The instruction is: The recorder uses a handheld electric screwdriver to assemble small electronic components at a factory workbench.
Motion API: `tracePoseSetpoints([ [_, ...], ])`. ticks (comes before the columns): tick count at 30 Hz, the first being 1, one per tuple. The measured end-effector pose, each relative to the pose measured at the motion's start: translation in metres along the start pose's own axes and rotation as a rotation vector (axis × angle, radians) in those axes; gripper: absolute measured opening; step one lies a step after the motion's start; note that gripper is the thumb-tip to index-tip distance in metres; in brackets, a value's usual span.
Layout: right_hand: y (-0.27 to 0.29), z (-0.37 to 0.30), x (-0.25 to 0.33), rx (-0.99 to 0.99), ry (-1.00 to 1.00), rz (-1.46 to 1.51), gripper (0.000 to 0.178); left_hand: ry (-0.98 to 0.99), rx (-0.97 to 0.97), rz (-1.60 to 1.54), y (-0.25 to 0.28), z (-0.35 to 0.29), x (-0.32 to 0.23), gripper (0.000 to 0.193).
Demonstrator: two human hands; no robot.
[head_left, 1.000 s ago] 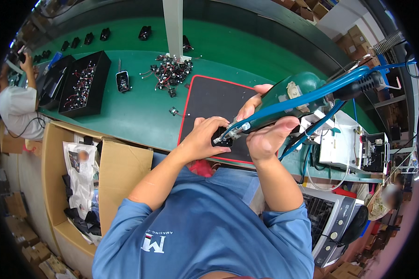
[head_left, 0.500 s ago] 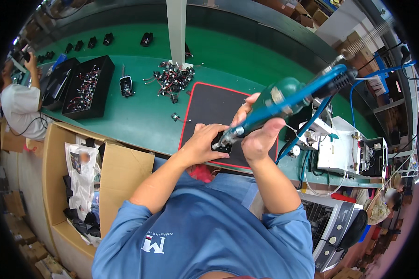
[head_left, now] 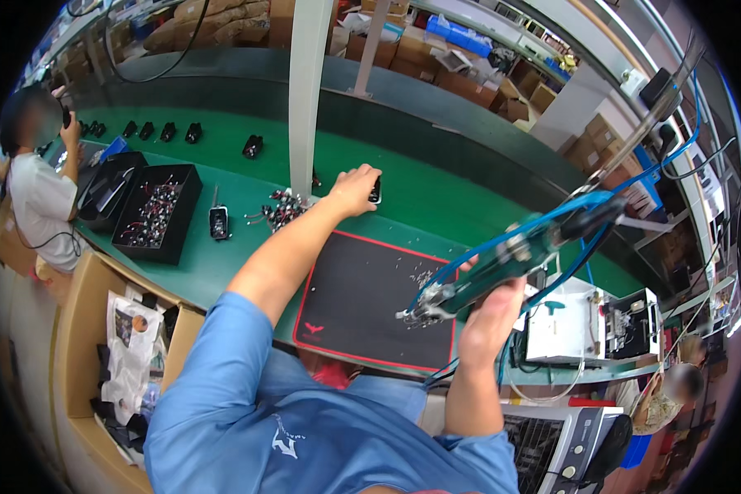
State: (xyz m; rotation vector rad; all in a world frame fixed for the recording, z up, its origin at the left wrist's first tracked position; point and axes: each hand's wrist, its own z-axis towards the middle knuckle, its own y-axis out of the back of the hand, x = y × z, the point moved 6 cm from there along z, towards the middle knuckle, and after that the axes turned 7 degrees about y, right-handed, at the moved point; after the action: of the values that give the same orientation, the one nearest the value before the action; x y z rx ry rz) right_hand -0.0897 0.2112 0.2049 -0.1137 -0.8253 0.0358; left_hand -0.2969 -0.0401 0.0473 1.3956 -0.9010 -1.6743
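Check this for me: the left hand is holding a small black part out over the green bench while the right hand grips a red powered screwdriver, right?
Not quite. The head view shows the powered screwdriver in the right hand is green, not red. The left hand does hold a small black part over the green bench.

The bench top (head_left: 436,198) is smooth green with a dull sheen. The black mat (head_left: 362,305) on it looks like matt cloth with a stitched red edge. The screwdriver (head_left: 502,259) in the right hand (head_left: 490,317) has a glossy green plastic body and a bright metal tip. Far left, the trays (head_left: 152,216) are matt black plastic.
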Motion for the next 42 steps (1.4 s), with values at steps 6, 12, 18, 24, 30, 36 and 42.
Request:
tracePoseSetpoints([
  [6,0.012,-0.083,0.030,0.447,0.369,-0.645,0.044,0.198,0.215,0.161,-0.026,0.046,0.049,0.084],
  [12,-0.038,-0.108,-0.070,0.802,-0.097,-0.407,0.023,-0.393,-0.036,-0.294,0.062,-0.045,-0.002,0.067],
  [18,-0.137,-0.116,-0.117,0.936,0.154,-0.373,0.036,0.034,0.173,-0.048,0.187,-0.257,0.053,0.042],
  [24,-0.188,-0.145,-0.152,1.039,0.230,-0.396,0.035,0.977,0.166,0.084,0.216,-0.499,0.162,0.041],
  [30,-0.173,-0.132,-0.151,1.004,0.210,-0.434,0.024,1.239,0.246,0.169,0.171,-0.628,0.233,0.069],
  [36,-0.184,-0.143,-0.157,1.033,0.051,-0.322,0.024,1.343,0.248,0.136,0.155,-0.679,0.237,0.073],
  [42,-0.170,-0.149,-0.151,0.925,0.107,-0.323,0.022,1.738,0.496,0.119,0.161,-0.731,0.229,0.099],
])
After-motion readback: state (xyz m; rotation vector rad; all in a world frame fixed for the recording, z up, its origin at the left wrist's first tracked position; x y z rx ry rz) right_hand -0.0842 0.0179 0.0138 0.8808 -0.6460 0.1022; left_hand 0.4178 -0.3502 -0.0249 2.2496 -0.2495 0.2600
